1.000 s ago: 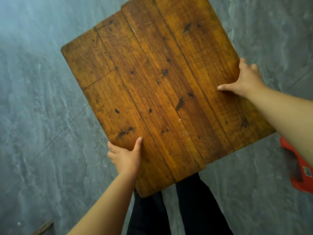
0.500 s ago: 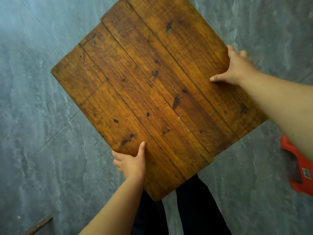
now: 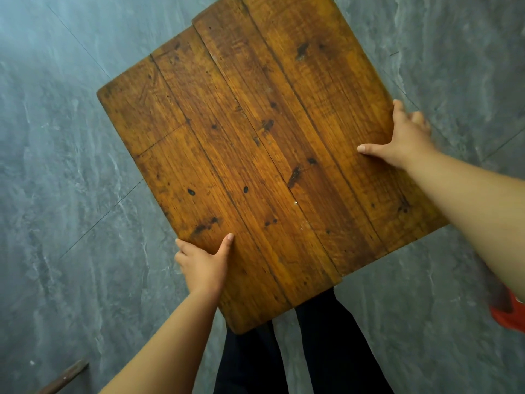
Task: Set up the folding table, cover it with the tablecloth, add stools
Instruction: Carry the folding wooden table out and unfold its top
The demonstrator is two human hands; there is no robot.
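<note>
The left grip (image 3: 203,265) clamps the table (image 3: 270,166) at its near left edge, thumb flat on the wood and fingers curled under the rim. The right grip (image 3: 403,137) takes the opposite edge the same way, thumb stretched across the top and fingers wrapped over the side. Between them the plank top, worn brown wood with dark knots, sits skewed, one corner pointing at the person's dark trousers (image 3: 326,351). The legs are hidden beneath the top, so it cannot be told whether they are unfolded, or whether the table stands on the floor (image 3: 71,194) or hangs in the hands. The floor is grey marbled tile. A red plastic object (image 3: 508,317), possibly a stool, pokes in at the right edge beneath the forearm, and a brown stick (image 3: 65,376) lies at the lower left corner.

The job looks to be in its first stage: the table is in hand and apparently being placed. The top is bare, no tablecloth is in view and no stool stands at the table, so covering and seating appear left to do. No brand, label or writing can be read.
</note>
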